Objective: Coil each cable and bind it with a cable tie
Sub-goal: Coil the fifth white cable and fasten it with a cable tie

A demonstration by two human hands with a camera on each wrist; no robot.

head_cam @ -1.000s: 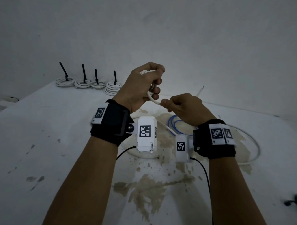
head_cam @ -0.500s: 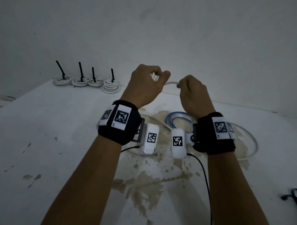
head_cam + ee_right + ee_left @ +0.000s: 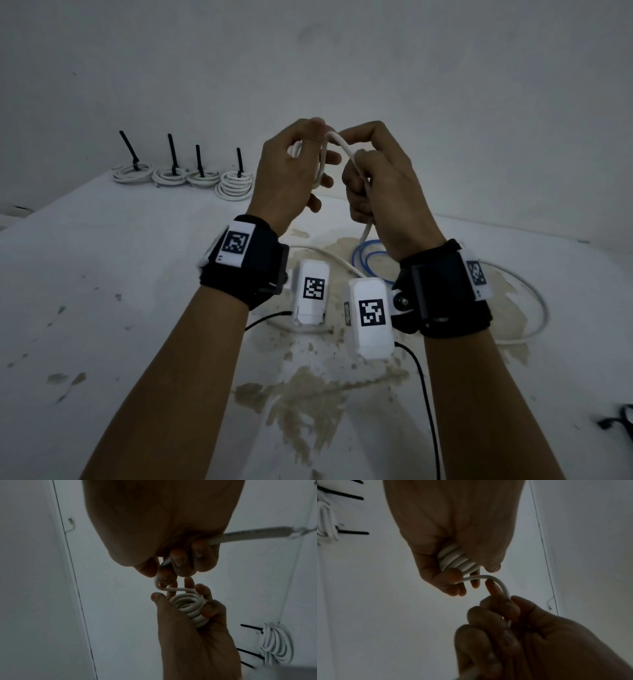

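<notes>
Head view: left hand (image 3: 291, 164) raised above the desk (image 3: 102, 274), fingers curled round a small coil of white cable (image 3: 320, 161); right hand (image 3: 380, 181) just beside it, fingers closed on the free run of the same cable, which arches between the two hands and drops to the slack lying on the desk near a blue cable (image 3: 368, 255). Four finished coils (image 3: 186, 174), each with a black cable tie (image 3: 173, 150) standing up, in a row at the far left of the desk; spare black ties (image 3: 620, 421) seemingly at the right edge. Left wrist view: coil (image 3: 457, 559) of several stacked turns pinched between thumb and fingers (image 3: 450, 586); next turn bends over toward the right hand (image 3: 513, 628), whose fingers wrap the cable. Right wrist view: coil (image 3: 187, 607) seated in the left hand (image 3: 197, 628), thumb on one side, fingers on the other; right-hand fingers (image 3: 181, 563) grip the cable close to the coil, with the run leaving to the right. Handling note, as a judgement: winding is partway, with much slack left. Lay each new turn flat against the last at matching size, keep the left thumb pressing the stack so turns do not spring apart, and let the cable slide through the right hand under light tension so it does not twist.
</notes>
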